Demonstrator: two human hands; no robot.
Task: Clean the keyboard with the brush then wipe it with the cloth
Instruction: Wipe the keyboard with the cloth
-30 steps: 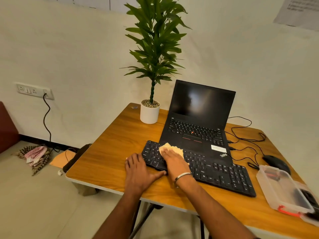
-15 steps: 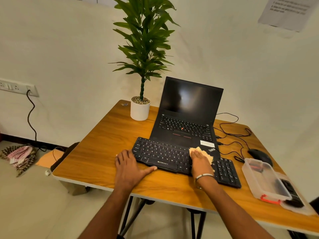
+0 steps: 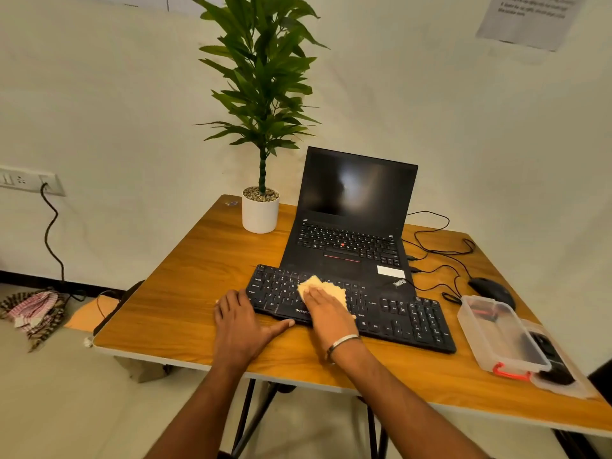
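A black keyboard point(image 3: 404, 314) lies across the wooden table point(image 3: 185, 293), in front of an open black laptop point(image 3: 351, 233). My right hand point(image 3: 326, 309) presses a yellow cloth point(image 3: 326, 288) flat onto the keys left of the keyboard's middle. The left hand point(image 3: 241, 323) rests palm down on the table at the keyboard's left end, its thumb along the front edge. A clear plastic box point(image 3: 496, 332) at the right holds dark items; whether the brush is among them I cannot tell.
A potted plant point(image 3: 260, 207) stands at the table's back left. A black mouse point(image 3: 491, 289) and tangled cables point(image 3: 440, 250) lie right of the laptop. Cloths lie on the floor at left.
My right hand has slid the cloth leftward along the keyboard, from near the number pad back to the left-middle keys. The left hand has stayed at the keyboard's left end.
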